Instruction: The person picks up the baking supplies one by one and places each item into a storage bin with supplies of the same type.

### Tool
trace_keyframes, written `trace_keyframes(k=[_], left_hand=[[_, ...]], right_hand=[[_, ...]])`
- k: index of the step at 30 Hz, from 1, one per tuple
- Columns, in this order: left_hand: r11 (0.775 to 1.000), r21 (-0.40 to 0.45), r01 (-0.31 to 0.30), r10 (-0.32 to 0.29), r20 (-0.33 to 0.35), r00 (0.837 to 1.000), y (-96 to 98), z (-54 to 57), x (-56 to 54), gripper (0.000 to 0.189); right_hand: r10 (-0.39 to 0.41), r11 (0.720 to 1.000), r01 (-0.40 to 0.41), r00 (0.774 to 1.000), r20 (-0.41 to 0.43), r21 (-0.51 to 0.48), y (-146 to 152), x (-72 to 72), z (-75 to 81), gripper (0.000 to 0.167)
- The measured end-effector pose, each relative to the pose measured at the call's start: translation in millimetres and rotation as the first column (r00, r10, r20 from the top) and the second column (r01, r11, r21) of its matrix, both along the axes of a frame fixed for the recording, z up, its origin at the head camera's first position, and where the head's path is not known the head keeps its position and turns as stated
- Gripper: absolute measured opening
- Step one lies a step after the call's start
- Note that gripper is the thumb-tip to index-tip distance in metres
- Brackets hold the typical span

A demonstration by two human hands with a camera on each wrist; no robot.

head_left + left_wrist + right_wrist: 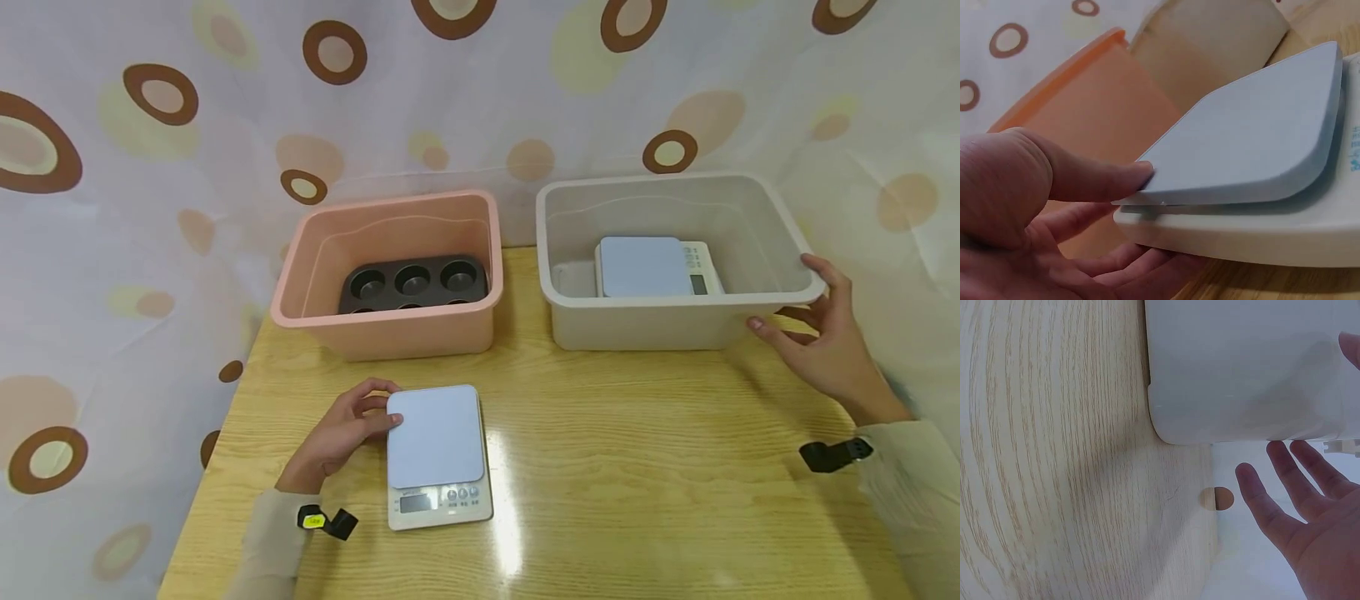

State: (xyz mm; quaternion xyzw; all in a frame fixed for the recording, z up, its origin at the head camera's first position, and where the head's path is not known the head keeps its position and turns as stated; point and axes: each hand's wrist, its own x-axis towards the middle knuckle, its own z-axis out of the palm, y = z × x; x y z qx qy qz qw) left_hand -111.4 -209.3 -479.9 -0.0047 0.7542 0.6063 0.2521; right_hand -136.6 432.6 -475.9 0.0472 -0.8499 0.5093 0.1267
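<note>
My left hand [341, 433] pinches the left edge of a white kitchen scale [438, 503] with a pale blue weighing plate [435, 437]. In the left wrist view the thumb [1125, 178] presses on the plate's corner while the other fingers reach under the scale's body. At the right, my right hand [828, 346] is spread around the front right corner of a light grey bin [637, 329], fingertips at the rim and side wall. The right wrist view shows its fingers [1297, 494] fairly straight. Inside the grey bin lies a second kitchen scale [645, 267].
A pink bin [412, 337] stands back left, holding a dark muffin tin [412, 279]. Both bins sit at the rear of the wooden table [637, 467], against a patterned curtain [465, 92]. Black wrist-camera mounts sit on both sleeves.
</note>
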Motion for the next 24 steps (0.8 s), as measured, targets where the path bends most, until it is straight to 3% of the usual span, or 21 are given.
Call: trace_keyframes(k=[7, 14, 17, 24], left_hand=[[0.989, 0.150, 0.016, -0.021, 0.033, 0.999, -12.0, -7.7, 1.0, 0.059], [0.973, 0.228, -0.016, 0.007, 0.039, 0.999, -8.7, -1.8, -1.5, 0.055], [0.968, 0.250, -0.009, 0.006, 0.012, 1.000, -6.3, 0.9, -1.5, 0.044], [0.977, 0.214, -0.017, 0.039, -0.100, 0.994, 3.3, 9.4, -1.7, 0.025]], right_hand=[[-0.005, 1.000, 0.005, 1.000, -0.001, 0.005, -1, 1.2, 1.5, 0.111], [-0.006, 1.000, 0.006, 1.000, 0.008, -0.006, -1, 2.2, 1.4, 0.112], [-0.006, 1.000, 0.006, 1.000, 0.011, -0.001, -1, 2.1, 1.1, 0.112], [0.005, 1.000, -0.005, 1.000, -0.008, 0.005, -2, 2.2, 3.2, 0.111]])
